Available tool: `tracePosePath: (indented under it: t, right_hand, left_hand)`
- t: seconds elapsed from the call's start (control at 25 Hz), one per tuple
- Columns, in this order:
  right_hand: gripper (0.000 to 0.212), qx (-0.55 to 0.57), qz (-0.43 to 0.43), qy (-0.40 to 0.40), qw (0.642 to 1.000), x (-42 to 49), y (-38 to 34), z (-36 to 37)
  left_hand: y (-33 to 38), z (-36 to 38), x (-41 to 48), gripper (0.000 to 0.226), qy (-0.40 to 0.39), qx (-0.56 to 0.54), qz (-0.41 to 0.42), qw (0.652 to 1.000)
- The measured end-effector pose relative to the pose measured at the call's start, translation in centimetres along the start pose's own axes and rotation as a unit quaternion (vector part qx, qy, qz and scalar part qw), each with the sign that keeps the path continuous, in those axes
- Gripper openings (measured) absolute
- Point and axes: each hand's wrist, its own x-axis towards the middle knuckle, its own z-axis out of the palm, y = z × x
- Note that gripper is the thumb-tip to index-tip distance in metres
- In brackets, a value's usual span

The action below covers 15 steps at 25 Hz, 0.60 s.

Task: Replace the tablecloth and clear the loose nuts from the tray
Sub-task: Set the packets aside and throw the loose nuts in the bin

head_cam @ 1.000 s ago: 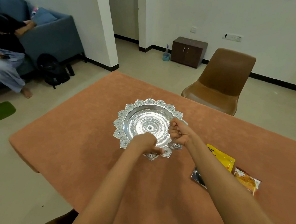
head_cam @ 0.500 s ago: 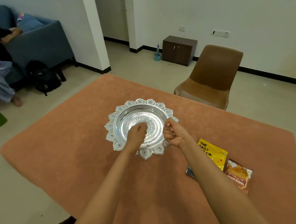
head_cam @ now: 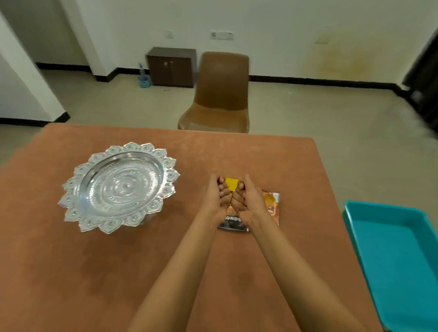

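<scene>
Tablecloth: the orange tablecloth (head_cam: 105, 274) lies flat under both my arms.
Blue-green tray: a blue-green tray (head_cam: 357, 224) is by the right edge of the tablecloth. I cannot tell what it sits on.
Dark packet: a dark packet (head_cam: 232, 224) lies flat on the cloth under my wrists. I can read "ONDS" on it.
Left grip: my left grip (head_cam: 215, 198) has its fingers curled in and pinches the left side of the yellow packet (head_cam: 231, 184).
Right grip: my right grip (head_cam: 250, 201) is curled the same way and pinches the right side. The two grips touch each other.
Yellow packet: only its top pokes out between my fingertips.
Orange packet: an orange packet (head_cam: 273, 204) lies on the cloth just beside my right grip, partly hidden by it.
Silver tray: the silver tray (head_cam: 168, 176) stands on the tablecloth to the left, well apart from my grips. Its rim looks like petals.
Chair: a brown chair (head_cam: 221, 95) stands past the far edge of the cloth.
Cabinet: a small dark cabinet (head_cam: 171, 67) is by the far wall, left of the chair.
</scene>
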Motion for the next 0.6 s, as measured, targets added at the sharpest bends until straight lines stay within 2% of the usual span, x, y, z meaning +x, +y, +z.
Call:
tracePosePath:
  t: [0.12, 0.32, 0.6]
  right_hand:
    - [0.041, -0.012, -0.031, 0.064, 0.997, -3.2, -2.7, -7.3]
    - [0.042, 0.026, -0.088, 0.15, 0.984, -11.2, -5.6, -21.7]
    - [0.04, 0.07, -0.095, 0.336, 0.934, -29.3, -4.0, -40.6]
  left_hand:
    - [-6.2, 4.2, -1.7, 0.03, -0.062, 0.048, -0.066, 0.995]
    - [-19.2, 11.5, -7.5, 0.032, -0.174, 0.174, -0.157, 0.956]
    - [-40.1, 15.8, -22.6, 0.031, -0.27, 0.329, -0.264, 0.865]
